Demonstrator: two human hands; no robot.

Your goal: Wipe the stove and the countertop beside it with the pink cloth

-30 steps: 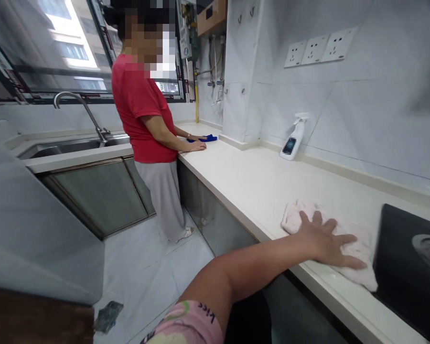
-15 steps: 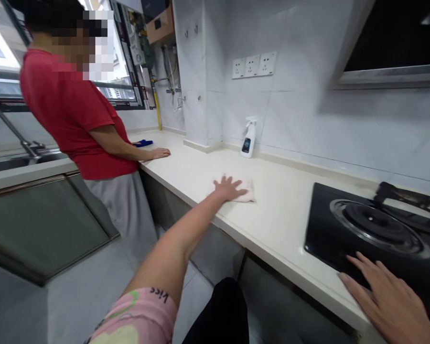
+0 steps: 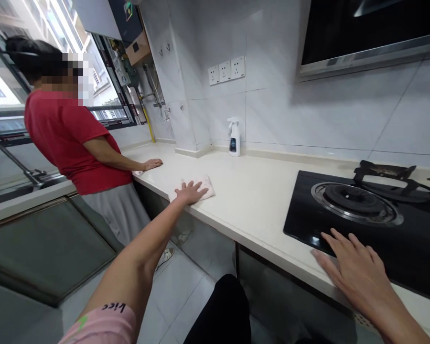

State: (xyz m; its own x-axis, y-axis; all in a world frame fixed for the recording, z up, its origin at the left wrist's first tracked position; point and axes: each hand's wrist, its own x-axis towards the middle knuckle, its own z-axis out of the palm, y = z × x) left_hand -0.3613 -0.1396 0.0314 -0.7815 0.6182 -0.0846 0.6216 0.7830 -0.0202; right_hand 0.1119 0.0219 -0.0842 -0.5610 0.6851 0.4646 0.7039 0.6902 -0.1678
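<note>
Pink cloth (image 3: 202, 187) under left hand (image 3: 189, 192), right hand (image 3: 358, 272) on gas hob (image 3: 344, 234)

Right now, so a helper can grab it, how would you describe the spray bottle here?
Start at the black gas stove on the white counter and look toward the window. Under the wall sockets stands a white spray bottle. Its dark label and upright shape set it apart from the flat pink cloth.
</note>
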